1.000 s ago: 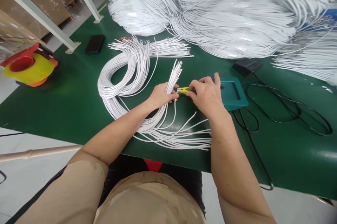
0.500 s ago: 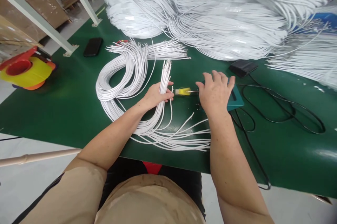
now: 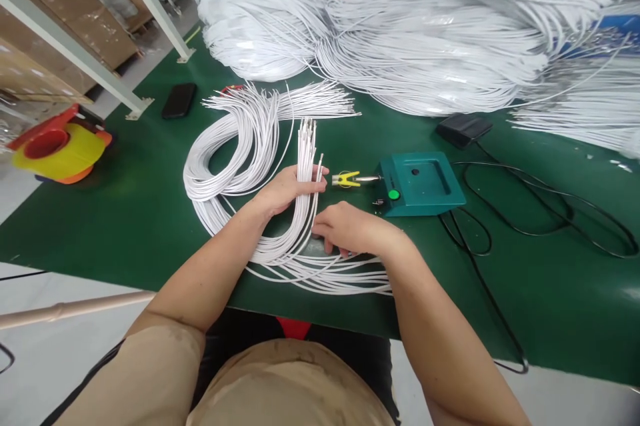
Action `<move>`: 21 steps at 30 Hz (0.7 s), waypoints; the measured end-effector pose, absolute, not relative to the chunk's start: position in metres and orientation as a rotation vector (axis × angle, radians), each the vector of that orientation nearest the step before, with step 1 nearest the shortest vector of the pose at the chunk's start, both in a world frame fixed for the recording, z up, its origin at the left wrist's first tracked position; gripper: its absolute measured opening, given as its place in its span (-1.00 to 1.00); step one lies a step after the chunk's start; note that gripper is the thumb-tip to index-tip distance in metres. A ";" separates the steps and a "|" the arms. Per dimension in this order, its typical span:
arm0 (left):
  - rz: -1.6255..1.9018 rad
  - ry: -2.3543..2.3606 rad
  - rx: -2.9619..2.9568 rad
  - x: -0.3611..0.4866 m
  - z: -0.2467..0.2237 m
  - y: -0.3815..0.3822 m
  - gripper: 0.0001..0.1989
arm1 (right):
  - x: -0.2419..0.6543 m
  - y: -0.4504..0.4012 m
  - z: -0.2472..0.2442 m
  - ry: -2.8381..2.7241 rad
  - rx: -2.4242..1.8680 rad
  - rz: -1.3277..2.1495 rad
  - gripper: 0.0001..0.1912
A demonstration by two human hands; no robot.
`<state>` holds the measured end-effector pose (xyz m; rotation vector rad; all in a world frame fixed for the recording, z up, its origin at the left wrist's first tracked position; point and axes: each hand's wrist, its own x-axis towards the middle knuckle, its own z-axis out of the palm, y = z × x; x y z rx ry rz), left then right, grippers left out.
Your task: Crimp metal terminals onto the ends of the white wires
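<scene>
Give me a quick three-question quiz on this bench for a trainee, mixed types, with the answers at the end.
1. Which hand holds the wire bundle?
2. True or false: the right hand is gripping the yellow clip.
3. Fill in the color: the round button on the teal box is ____.

Key:
1. The left hand.
2. False; that hand is apart from the clip.
3. Green.
</scene>
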<state>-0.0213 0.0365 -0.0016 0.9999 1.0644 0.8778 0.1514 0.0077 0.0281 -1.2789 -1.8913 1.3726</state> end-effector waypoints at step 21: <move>1.042 1.034 1.067 -0.011 -0.007 0.031 -0.60 | 0.150 0.034 0.021 -1.139 -1.165 1.587 -0.86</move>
